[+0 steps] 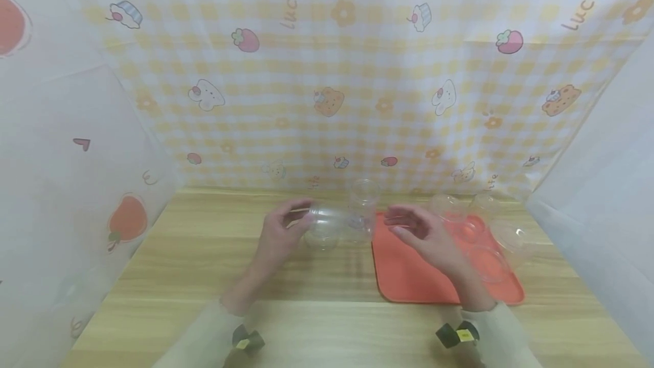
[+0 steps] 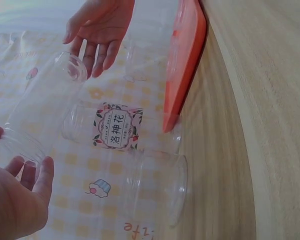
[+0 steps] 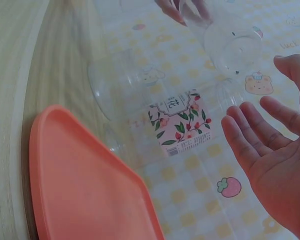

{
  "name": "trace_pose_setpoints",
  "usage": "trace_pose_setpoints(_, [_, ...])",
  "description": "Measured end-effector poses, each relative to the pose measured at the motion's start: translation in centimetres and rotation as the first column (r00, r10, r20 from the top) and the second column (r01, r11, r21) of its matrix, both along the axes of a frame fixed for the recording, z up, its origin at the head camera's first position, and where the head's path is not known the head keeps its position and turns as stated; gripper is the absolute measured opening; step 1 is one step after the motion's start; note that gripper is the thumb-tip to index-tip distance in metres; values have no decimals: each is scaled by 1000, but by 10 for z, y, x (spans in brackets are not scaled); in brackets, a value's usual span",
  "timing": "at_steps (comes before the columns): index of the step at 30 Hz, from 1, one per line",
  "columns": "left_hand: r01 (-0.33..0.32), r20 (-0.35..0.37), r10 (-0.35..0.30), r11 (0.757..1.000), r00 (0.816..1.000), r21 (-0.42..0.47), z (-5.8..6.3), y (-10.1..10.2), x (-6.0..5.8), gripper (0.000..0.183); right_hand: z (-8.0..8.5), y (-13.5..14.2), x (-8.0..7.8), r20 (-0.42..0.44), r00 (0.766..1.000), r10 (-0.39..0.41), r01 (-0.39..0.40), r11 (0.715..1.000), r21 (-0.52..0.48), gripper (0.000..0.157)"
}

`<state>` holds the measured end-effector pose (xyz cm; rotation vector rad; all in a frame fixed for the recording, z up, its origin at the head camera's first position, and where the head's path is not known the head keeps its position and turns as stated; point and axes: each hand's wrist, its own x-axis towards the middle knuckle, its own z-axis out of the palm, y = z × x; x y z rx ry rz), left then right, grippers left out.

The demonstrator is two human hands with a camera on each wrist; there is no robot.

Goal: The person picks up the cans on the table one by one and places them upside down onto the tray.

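Observation:
My left hand (image 1: 286,226) grips a clear empty jar (image 1: 329,218) by its threaded neck. The jar lies sideways in the air, its base pointing toward my right hand (image 1: 426,237). That hand hovers over the tray's left part with fingers loosely bent, holding nothing; a gap separates it from the jar. Behind stands a tall clear jar with a pink floral label (image 2: 119,127), upright on the table. Beside it, below the held jar, sits a shorter clear container (image 2: 157,185).
An orange-red tray (image 1: 409,280) lies on the right of the wooden table (image 1: 317,328). Several clear round pieces, such as this one (image 1: 487,266), are on and around it. A checked cloth (image 1: 327,61) hangs behind the table.

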<state>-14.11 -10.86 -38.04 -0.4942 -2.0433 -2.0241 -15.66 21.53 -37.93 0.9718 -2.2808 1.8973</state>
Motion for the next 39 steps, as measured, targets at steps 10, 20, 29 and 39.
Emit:
trace_pose_setpoints(10, [8, 27, -8, 1000, 1000, 12, -4, 7, 1, 36, -1, -6, 2, 22, 1000, 8, -8, 1000, -2, 42])
trace_pose_setpoints(20, [2, 1, -2, 1000, 1000, 9, -6, 14, 0, 35, -1, -10, 3, 8, 999, 34, -34, 999, -13, 46])
trace_pose_setpoints(29, [20, 11, -20, 999, 1000, 24, -9, 20, 1, 33, -3, -16, 2, 3, 995, 103, -102, 994, -44, 57])
trace_pose_setpoints(39, [3, 50, -5, 1000, 999, 29, -9, 24, 4, 36, -5, -25, 2, -10, 991, 131, -131, 990, -44, 67])
